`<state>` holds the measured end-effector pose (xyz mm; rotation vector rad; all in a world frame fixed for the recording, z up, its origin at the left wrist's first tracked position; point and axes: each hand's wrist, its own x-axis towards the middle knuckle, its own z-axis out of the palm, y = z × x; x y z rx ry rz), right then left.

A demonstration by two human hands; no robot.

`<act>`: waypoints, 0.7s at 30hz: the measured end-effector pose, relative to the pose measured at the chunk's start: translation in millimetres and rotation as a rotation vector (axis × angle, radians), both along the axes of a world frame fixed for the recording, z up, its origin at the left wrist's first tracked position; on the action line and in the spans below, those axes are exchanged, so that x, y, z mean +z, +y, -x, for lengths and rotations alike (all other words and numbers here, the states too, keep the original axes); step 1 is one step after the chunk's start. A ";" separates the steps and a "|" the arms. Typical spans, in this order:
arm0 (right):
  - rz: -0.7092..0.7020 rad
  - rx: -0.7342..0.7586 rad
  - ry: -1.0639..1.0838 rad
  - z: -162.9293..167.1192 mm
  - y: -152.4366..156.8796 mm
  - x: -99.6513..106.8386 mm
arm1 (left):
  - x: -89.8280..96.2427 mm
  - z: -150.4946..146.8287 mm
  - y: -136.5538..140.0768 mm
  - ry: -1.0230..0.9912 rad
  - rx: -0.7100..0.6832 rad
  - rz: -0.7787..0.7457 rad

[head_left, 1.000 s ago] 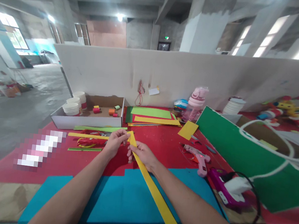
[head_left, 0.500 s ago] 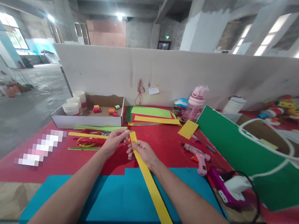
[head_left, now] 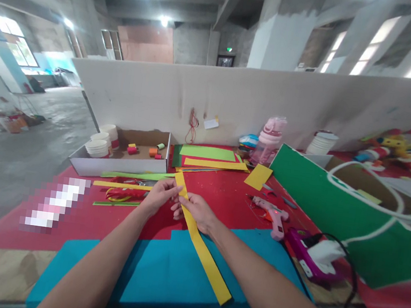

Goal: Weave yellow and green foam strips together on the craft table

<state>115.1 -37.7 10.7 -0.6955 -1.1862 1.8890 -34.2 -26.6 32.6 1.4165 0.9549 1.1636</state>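
Observation:
A long yellow paper strip [head_left: 207, 256] slants from between my hands down toward the front right, over a blue sheet [head_left: 151, 278]. My left hand [head_left: 162, 196] pinches the strip near its far end, between thumb and fingertips. Just beside it, my right hand [head_left: 196, 211] grips the same strip, with the thumb on top and the fingers curled beneath. The strip's far tip pokes out beyond both hands. Left of my left hand lie another yellow strip [head_left: 121, 186], green strips [head_left: 115, 205] and scissors with red handles, partly hidden.
A shallow box [head_left: 120, 165] with paper cups [head_left: 98, 146] and small paper rolls stands back left. Coloured sheets [head_left: 207, 153] lie at the back. On the right are a pink glue gun [head_left: 271, 213], a purple power strip [head_left: 308, 261], a green board [head_left: 319, 209] and a pink bottle [head_left: 267, 142].
The strip has slid up and away through my hands, so more of its far end shows and its near end is higher. My left fingers now lie over the strip's edge.

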 end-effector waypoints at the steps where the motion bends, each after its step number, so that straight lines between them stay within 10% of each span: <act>1: 0.004 0.000 0.001 0.0 0.1 0.0 | -0.2 -0.4 -0.2 0.012 -0.007 -0.004; 21: 0.030 0.209 -0.124 -4.7 -2.2 0.2 | 1.1 24.7 14.5 -0.016 0.362 -0.121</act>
